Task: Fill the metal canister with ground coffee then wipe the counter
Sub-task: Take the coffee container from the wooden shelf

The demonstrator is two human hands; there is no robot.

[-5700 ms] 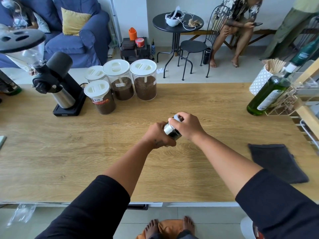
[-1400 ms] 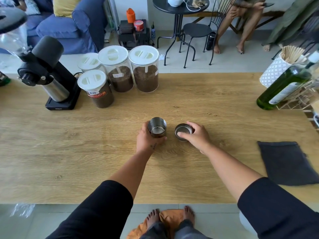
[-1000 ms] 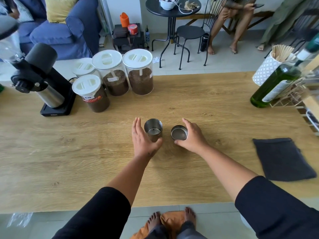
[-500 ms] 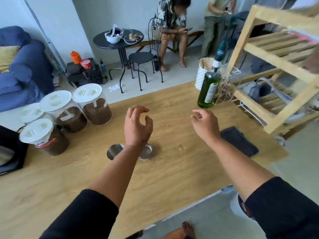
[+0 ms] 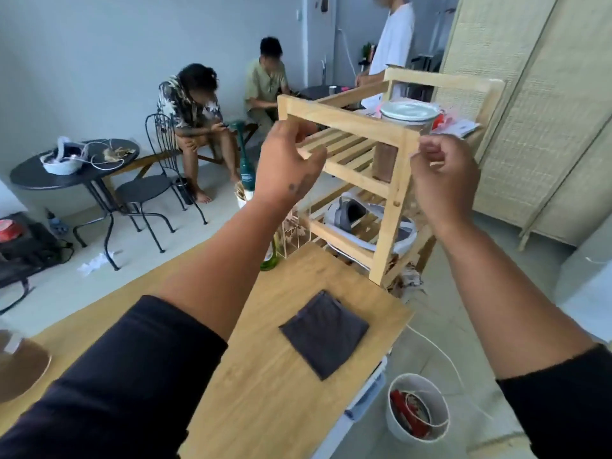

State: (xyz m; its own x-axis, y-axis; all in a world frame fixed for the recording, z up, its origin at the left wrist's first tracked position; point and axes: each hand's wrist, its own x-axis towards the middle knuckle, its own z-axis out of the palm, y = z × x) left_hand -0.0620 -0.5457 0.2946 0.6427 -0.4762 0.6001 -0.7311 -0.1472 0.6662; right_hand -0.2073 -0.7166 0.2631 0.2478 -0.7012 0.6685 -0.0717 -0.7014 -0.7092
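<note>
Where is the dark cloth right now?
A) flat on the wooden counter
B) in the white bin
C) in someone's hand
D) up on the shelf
A: the dark cloth lies flat on the wooden counter, near its edge, with nothing touching it.

Both arms are clothed in a plain, matte black garment with long sleeves. The left black fabric sleeve [image 5: 126,376] ends well above the wrist, so that the forearm is left uncovered; its cuff is seen as a smooth, slanted edge, and soft folds are shown in the cloth behind it. The right black fabric sleeve [image 5: 563,402] ends at a like height, and its cuff is edged by a rougher, slightly fuzzy hem. On the back of the left hand [image 5: 288,167], towards the wrist, a small dark mark [image 5: 292,187] is seen, too small to be made out. The right hand [image 5: 443,183] is uncovered.
</note>
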